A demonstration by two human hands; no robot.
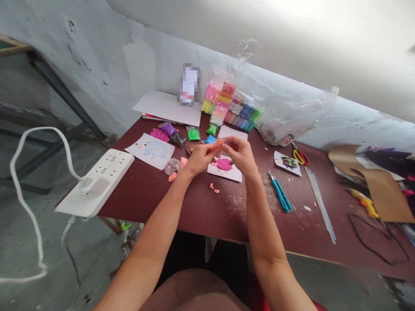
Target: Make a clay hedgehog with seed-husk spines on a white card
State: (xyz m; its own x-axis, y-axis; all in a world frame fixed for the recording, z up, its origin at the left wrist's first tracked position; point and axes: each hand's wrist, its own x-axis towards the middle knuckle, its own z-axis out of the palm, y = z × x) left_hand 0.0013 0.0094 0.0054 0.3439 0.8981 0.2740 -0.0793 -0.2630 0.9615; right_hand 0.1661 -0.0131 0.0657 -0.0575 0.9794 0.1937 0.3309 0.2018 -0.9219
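My left hand (201,159) and my right hand (239,153) meet above the table, fingers closed on a piece of orange clay (216,146). The fingers hide part of it, and I cannot tell whether it is in a clear bag. Below the hands lies a white card (228,174) with a pink clay animal (224,164) on it. Small salmon-coloured clay bits (214,188) sit in front of the card. Left of my left hand are another salmon lump (172,176) and a crumpled clear bag (171,166).
A hedgehog drawing (154,151) and clay packets (193,133) lie on the left. A white power strip (97,181) rests at the left edge. Rightward are a blue craft knife (279,191), scissors (301,155), clear sticks (320,205) and a yellow glue gun (365,203). Bagged clay (227,106) stands behind.
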